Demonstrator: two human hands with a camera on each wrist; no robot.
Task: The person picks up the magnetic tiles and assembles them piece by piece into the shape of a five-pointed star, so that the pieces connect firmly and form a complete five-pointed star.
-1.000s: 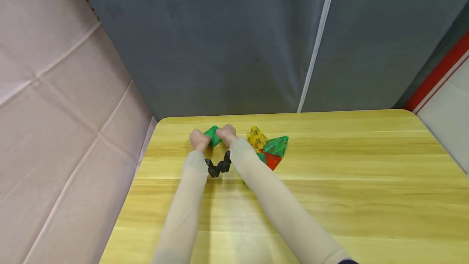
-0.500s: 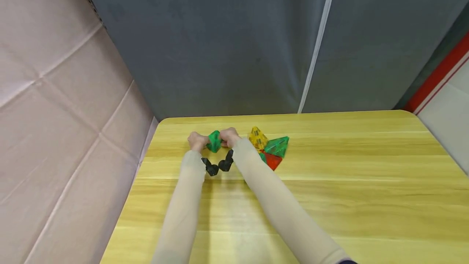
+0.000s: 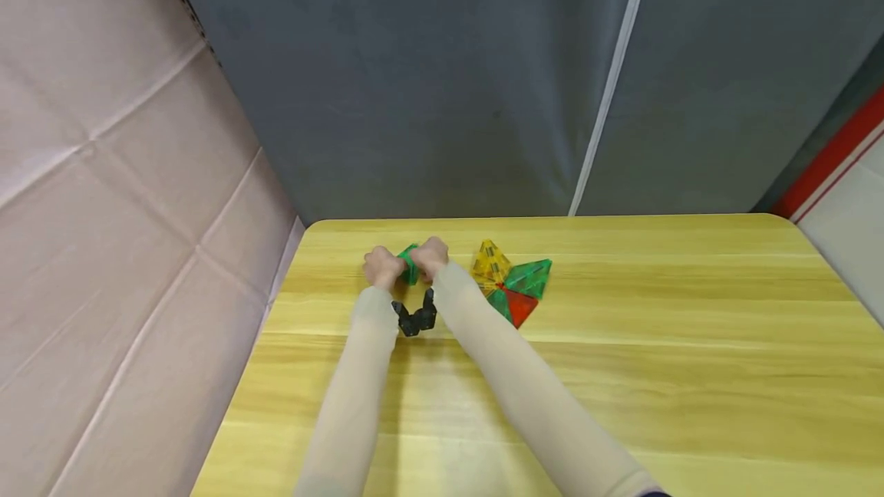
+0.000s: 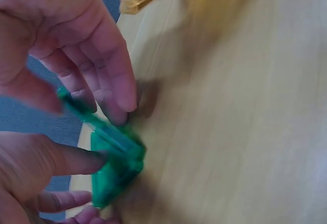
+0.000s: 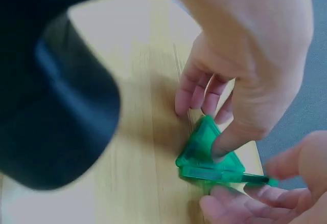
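Observation:
Two green triangular magnetic tiles meet along an edge between the hands. My left hand point(image 3: 383, 267) pinches one green tile point(image 5: 196, 144), its thumb flat on the face and fingers beneath, as the right wrist view shows. My right hand point(image 3: 430, 254) holds the other green tile point(image 4: 102, 129) between thumb and fingers; in the left wrist view it stands at an angle to the first and is blurred. Seen from the head, the hands partly cover both tiles.
Right of the hands, several triangular tiles lie in a star on the wooden table point(image 3: 656, 374): a yellow tile point(image 3: 492, 258), a green tile point(image 3: 530, 278), a red tile point(image 3: 520, 306) and others. Behind the table hangs a grey curtain point(image 3: 428, 98). A padded wall point(image 3: 124, 251) rises at left.
The held green tiles have been turned between the hands and now look narrower from the head. Both hands have shifted slightly. The star of tiles keeps its arrangement.

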